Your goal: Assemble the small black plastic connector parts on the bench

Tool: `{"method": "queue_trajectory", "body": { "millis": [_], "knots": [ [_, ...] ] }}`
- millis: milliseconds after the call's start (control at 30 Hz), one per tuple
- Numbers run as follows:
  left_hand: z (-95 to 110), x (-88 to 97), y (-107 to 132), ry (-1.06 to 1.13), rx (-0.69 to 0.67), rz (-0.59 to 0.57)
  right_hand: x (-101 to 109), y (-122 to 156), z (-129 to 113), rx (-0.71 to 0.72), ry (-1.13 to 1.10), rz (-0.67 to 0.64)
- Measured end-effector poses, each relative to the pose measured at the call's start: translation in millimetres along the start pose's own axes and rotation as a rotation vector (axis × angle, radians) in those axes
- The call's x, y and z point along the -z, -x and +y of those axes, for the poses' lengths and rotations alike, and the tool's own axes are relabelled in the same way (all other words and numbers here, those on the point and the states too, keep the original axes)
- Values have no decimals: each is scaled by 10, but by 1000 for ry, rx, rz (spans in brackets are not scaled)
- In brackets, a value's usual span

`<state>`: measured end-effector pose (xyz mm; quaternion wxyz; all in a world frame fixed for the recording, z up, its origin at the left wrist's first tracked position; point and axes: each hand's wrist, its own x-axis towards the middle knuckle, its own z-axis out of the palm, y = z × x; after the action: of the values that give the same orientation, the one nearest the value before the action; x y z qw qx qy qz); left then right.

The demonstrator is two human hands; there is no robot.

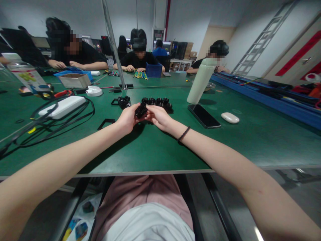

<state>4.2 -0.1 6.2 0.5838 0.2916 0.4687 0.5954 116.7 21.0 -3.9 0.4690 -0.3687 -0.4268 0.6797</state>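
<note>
Both my hands meet over the green table, pinching one small black plastic part between them. My left hand curls around its left side and my right hand grips its right side with closed fingers. Just behind the hands stands a row of several similar black round parts. A small heap of black parts lies to the left of that row. A flat black frame piece rests on the table left of my left hand.
A black phone, a white earbud case and a tall white bottle sit to the right. A white power bank with black cables lies at the left. Other people work at the table's far side. A metal pole rises behind the parts.
</note>
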Motion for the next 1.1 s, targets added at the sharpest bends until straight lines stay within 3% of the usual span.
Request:
{"method": "queue_trajectory", "body": {
  "millis": [633,1100],
  "knots": [
    [5,-12,14,26,25,37,-7,20,-11,-20,2,14],
    [-26,29,-15,30,-16,-27,-3,-7,-6,-36,-79,68]
  ]
}}
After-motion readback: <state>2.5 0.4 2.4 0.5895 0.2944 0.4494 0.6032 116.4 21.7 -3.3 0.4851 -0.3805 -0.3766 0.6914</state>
